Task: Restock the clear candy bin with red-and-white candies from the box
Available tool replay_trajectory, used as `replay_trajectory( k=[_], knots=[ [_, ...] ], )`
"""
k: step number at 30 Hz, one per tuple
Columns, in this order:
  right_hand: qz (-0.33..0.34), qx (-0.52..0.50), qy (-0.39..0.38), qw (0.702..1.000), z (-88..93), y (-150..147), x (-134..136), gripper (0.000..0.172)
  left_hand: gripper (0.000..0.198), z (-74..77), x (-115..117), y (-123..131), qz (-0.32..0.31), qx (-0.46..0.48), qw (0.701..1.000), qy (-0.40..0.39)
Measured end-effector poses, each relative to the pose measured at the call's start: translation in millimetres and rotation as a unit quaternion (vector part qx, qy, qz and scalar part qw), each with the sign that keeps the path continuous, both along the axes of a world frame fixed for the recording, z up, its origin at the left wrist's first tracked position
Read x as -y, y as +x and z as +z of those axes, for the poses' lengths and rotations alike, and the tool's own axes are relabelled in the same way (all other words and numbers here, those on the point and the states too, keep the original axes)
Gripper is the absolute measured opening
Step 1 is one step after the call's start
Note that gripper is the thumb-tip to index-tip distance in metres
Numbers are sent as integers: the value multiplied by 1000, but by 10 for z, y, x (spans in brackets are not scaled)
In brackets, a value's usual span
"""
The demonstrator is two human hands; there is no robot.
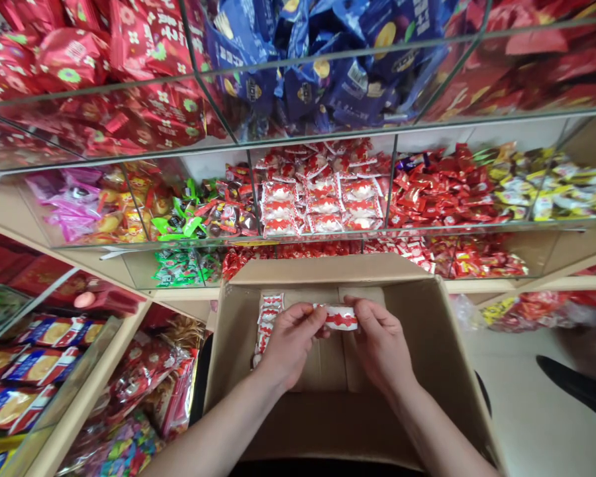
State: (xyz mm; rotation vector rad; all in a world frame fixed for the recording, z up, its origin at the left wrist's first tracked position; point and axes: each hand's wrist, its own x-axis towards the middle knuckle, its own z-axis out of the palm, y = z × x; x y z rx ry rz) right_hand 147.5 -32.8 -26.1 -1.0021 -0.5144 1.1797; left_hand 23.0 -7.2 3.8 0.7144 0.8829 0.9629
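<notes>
Between my two hands, above the open cardboard box (273, 417), is a small wrapped candy (342, 318) in red and white. My left hand (294, 338) pinches its left end, and my right hand (381, 338) grips the right end. Inside the box, along its left side, lies a row of similar red-and-white wrapped candies (268, 321), partly covered by my left hand. Straight ahead on the shelf, neat stacks of red-and-white candies (322, 199) fill one glass-fronted compartment.
Blue packets (347, 73) and red packets (144, 46) fill the upper shelf. Loose red candies (447, 192) and green candies (179, 218) flank the stacks. Packaged biscuits (40, 358) sit at lower left. A dark shoe (571, 381) shows on the floor (516, 411) at right.
</notes>
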Motion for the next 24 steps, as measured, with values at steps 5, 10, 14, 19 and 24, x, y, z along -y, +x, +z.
replay_trajectory(
  k=[5,10,14,19,24],
  knots=[
    [17,119,62,991,68,104,32,14,20,54,-11,19,-10,-76,995,68],
    [-55,433,261,861,192,114,122,34,33,197,3,-40,-48,30,998,-42],
    [-7,408,255,877,156,-11,176,40,34,244,18,-73,-7,28,1000,13],
    [46,97,90,990,132,-118,120,29,53,251,13,-105,3,-5,997,71],
    [81,32,15,996,187,-87,73,13,45,227,1,-117,-20,-3,999,50]
  ],
)
